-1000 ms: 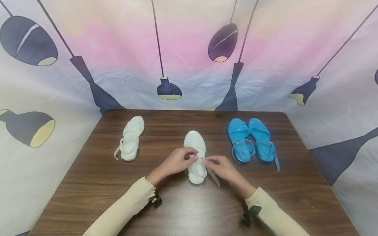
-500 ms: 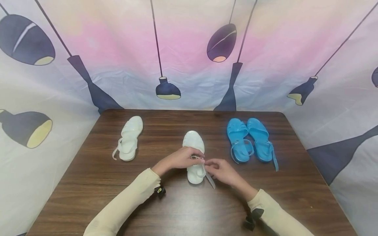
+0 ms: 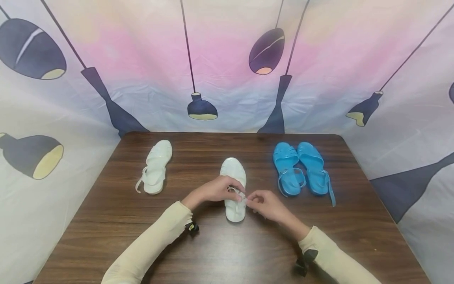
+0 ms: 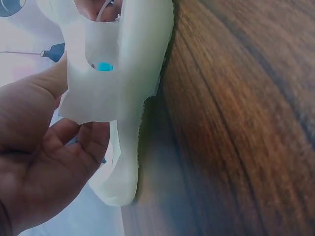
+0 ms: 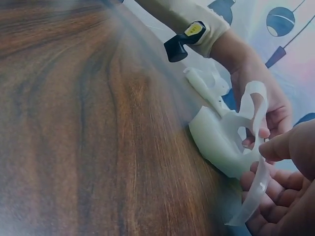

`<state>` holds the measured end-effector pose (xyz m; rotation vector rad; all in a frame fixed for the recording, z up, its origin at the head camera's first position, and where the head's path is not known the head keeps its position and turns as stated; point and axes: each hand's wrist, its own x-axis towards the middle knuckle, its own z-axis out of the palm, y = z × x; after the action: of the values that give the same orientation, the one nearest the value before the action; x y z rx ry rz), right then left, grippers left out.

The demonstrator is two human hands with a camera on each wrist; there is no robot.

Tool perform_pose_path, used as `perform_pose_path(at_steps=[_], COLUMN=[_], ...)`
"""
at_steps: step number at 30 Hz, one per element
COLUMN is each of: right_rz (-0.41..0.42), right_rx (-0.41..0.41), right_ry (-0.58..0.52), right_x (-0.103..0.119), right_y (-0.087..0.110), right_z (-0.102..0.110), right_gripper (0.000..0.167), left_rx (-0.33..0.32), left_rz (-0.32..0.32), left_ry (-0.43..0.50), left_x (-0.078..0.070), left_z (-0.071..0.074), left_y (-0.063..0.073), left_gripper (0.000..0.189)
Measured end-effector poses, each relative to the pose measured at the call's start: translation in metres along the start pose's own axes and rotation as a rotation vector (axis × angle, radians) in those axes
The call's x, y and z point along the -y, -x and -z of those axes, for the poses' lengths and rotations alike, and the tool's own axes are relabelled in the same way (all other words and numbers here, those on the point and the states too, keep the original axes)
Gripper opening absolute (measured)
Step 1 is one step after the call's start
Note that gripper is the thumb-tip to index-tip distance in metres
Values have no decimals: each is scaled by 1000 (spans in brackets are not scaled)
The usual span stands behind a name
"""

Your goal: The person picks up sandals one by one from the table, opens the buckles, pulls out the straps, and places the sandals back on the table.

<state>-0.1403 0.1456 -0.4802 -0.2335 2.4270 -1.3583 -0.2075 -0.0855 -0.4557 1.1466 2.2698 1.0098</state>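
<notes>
The white sandal lies sole down at the middle of the worktop, its toe pointing away from the person. It is glossy and slightly translucent, with wide cut-outs in its upper; its pale ankle strap curves up in a loop, the free end trailing past the fingers.

The right hand comes in from the side, its grip clamped on the strap between thumb and fingers. The left hand arches over the sandal from the other side, thumb and forefinger pinching the strap near its fastening; the fastening itself is too small to make out.

Well to the left lies a second white sandal; to the right, two blue sandals sit side by side. Behind hangs a lamp-printed cloth.
</notes>
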Motion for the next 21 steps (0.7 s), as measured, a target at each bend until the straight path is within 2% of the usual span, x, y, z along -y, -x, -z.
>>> perform_pose_path(at_steps=[9,15,21], right_rz=[60,79,101], right_rx=[-78,-95,-94], right_ry=[13,-11,-36], right_x=[-1,-1,-2], right_y=[0,-3,-9], right_z=[-1,-3,-5], right_gripper=[12,9,6], left_rx=[-47,-88,-92], left_rz=[-37,-45,-48], left_ry=[-36,4,30], left_x=[-1,3,9], left_z=[-6,-11,-16], left_y=[1,3,2], left_gripper=[24,25,26])
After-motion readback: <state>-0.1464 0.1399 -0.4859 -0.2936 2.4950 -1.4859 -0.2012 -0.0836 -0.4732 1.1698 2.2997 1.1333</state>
